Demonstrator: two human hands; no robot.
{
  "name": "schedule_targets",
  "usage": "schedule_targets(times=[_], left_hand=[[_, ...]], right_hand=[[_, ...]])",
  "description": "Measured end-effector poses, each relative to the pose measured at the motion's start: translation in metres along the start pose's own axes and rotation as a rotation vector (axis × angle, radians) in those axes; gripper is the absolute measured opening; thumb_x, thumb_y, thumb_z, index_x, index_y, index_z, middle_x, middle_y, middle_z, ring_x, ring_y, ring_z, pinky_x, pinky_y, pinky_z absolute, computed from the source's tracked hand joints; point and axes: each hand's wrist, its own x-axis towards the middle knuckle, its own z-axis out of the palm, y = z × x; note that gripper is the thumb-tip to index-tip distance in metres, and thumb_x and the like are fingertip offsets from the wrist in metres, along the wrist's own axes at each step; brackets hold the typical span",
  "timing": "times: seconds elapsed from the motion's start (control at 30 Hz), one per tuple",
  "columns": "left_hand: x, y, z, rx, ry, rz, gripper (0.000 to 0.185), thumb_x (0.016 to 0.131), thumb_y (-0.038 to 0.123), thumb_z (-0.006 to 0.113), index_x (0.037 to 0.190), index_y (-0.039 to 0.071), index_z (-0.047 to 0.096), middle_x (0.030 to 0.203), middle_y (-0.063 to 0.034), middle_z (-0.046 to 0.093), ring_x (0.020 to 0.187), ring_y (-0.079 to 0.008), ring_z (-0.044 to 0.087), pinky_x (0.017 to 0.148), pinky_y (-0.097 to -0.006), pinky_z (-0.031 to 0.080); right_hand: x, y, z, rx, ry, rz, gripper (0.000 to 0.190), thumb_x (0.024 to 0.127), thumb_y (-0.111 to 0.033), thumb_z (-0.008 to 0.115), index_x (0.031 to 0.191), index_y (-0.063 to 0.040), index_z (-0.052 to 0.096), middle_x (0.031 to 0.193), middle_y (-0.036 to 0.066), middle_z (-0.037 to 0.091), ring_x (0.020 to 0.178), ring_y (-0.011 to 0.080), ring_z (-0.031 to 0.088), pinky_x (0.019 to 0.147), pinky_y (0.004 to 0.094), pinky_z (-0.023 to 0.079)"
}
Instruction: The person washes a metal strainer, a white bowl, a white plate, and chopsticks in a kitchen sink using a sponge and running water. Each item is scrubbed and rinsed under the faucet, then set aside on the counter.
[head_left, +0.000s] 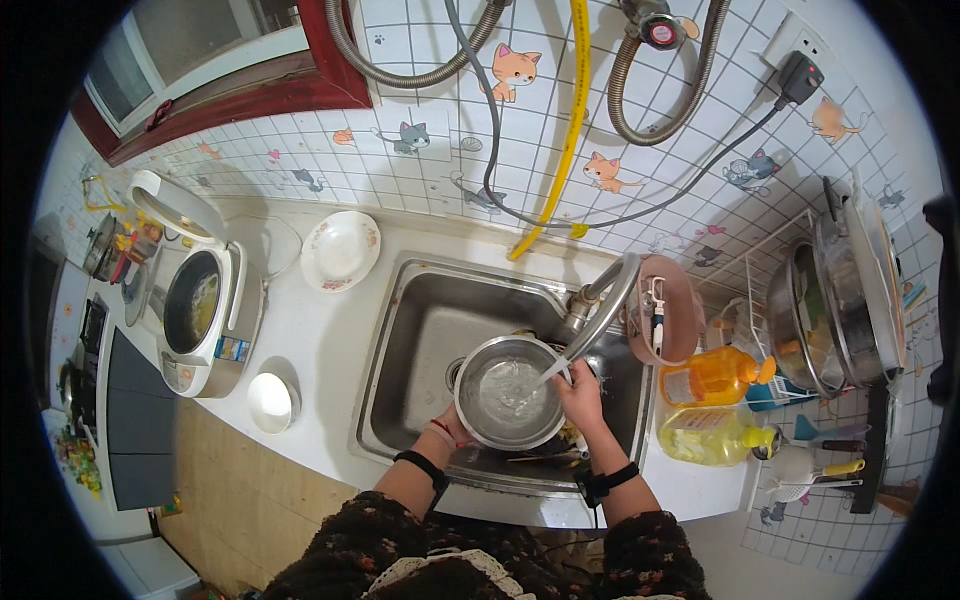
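Note:
A round stainless steel basin (480, 382) is held over the metal sink (420, 322), its mouth facing up. My left hand (454, 427) grips its lower left rim, the fingers partly hidden beneath it. On the right side, my right hand (581, 394) clasps the rim beside the stream. Water runs from the curved metal faucet (611, 307) into the basin, and clear water swirls inside. Under the basin's right side, chopsticks (547, 457) and other dishes show in the sink, mostly covered.
Left of the sink stand a white bowl (270, 403), a floral plate (341, 251) and an open rice cooker (193, 300). To the right are a pink caddy (660, 307) with a peeler, an orange bottle (709, 375), a yellow bottle (705, 436) and a rack of metal basins (795, 322).

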Motion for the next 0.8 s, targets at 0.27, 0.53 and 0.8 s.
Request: schedule_targets(times=[0.27, 0.53, 0.8], left_hand=[[0.004, 0.022, 0.024, 0.388, -0.115, 0.496, 0.049, 0.106, 0.034, 0.034, 0.143, 0.002, 0.043, 0.138, -0.012, 0.053, 0.125, -0.0205, 0.052, 0.106, -0.0349, 0.041], [0.016, 0.013, -0.022, 0.397, 0.204, 0.376, 0.045, 0.102, 0.037, 0.05, 0.132, 0.004, 0.053, 0.124, -0.0061, 0.06, 0.111, -0.0202, 0.059, 0.097, -0.0384, 0.047], [-0.003, 0.002, -0.005, 0.701, 0.197, -0.101, 0.052, 0.1, 0.042, 0.044, 0.134, 0.003, 0.047, 0.117, -0.0142, 0.064, 0.108, -0.0269, 0.063, 0.094, -0.0434, 0.05]], right_hand=[[-0.014, 0.044, -0.008, -0.079, -0.165, 0.139, 0.025, 0.09, -0.004, 0.06, 0.107, -0.003, 0.042, 0.091, 0.009, 0.061, 0.08, 0.0161, 0.062, 0.075, 0.0309, 0.049], [-0.023, 0.001, 0.001, -0.093, 0.021, -0.01, 0.023, 0.087, -0.005, 0.059, 0.102, -0.004, 0.042, 0.086, 0.017, 0.058, 0.073, 0.0334, 0.059, 0.07, 0.04, 0.048], [-0.029, 0.027, 0.008, 0.173, 0.162, 0.292, 0.02, 0.088, -0.005, 0.059, 0.097, -0.006, 0.041, 0.08, 0.007, 0.052, 0.056, 0.0153, 0.051, 0.048, 0.0306, 0.044]])
